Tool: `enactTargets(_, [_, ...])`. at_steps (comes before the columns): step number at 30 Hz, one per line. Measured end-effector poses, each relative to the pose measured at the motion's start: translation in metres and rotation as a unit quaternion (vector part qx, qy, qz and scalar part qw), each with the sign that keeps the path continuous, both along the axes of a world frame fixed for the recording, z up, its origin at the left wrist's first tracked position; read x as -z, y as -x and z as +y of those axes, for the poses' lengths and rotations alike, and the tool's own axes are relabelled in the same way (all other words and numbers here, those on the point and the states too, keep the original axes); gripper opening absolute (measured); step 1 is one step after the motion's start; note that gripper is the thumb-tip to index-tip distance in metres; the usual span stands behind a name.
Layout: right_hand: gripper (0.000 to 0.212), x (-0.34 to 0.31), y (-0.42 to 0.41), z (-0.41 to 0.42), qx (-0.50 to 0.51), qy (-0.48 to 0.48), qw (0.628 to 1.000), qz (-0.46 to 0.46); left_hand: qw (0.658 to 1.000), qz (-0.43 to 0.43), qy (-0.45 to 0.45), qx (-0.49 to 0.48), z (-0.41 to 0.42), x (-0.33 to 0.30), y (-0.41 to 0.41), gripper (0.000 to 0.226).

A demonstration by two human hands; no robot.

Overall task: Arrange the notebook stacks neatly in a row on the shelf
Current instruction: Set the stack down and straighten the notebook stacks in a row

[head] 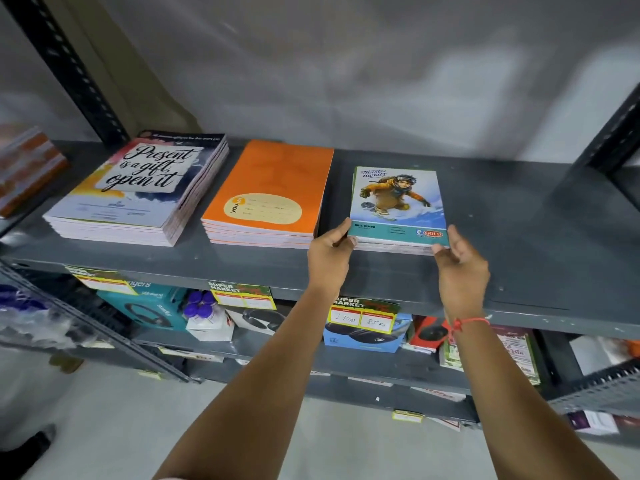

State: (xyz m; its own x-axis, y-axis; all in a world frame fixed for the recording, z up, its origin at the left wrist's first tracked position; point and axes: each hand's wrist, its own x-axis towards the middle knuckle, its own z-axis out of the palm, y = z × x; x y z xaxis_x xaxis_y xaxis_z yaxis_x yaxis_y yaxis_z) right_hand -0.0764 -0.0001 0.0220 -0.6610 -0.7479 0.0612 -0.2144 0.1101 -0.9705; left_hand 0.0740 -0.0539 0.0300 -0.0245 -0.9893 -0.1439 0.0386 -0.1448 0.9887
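Note:
Three notebook stacks lie on the dark grey shelf. At the left is a stack with a "Present is a gift, open it" cover. An orange stack lies in the middle. To its right sits a smaller stack with a snowboarder cover. My left hand grips this stack's near left corner and my right hand grips its near right corner. The stack rests flat on the shelf, close beside the orange one.
Right of the snowboarder stack the shelf surface is bare up to a black upright post. Another post rises at the back left. Price tags hang on the shelf's front edge. Boxed goods fill the shelf below.

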Motion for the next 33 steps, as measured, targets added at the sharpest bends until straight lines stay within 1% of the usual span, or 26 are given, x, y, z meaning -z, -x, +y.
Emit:
enactTargets(4, [0.043,-0.001,0.000,-0.001,0.012,0.006,1.000,-0.007,1.000,0.004,0.001,-0.026,-0.002,0.003,0.002,0.038])
enactTargets(9, [0.040,-0.001,0.001,-0.003,0.029,0.012,0.999,-0.012,0.998,0.015,0.024,-0.047,-0.003,0.006,0.004,0.037])
enactTargets(14, [0.038,0.001,0.001,-0.005,0.044,0.007,0.998,0.034,0.997,0.002,0.039,-0.072,-0.006,0.011,0.007,0.035])
enactTargets(23, [0.035,0.004,0.000,-0.009,0.071,0.001,0.996,0.044,0.993,-0.027,0.061,-0.096,-0.006,0.014,0.011,0.030])
enactTargets(26, [0.036,0.005,-0.001,-0.008,0.070,-0.003,0.995,0.071,0.992,-0.029,0.072,-0.098,-0.006,0.016,0.010,0.030])
enactTargets(30, [0.038,-0.002,-0.004,-0.003,0.043,-0.018,0.996,0.071,0.990,-0.068,0.086,-0.086,-0.004,0.015,0.009,0.030])
enactTargets(32, [0.040,-0.008,-0.008,0.006,0.034,-0.026,0.997,0.058,0.986,-0.112,0.106,-0.058,0.001,0.010,0.004,0.032])
enactTargets(33, [0.041,-0.013,-0.013,0.012,0.040,-0.026,0.997,0.054,0.980,-0.150,0.127,-0.040,0.005,0.005,0.002,0.034])
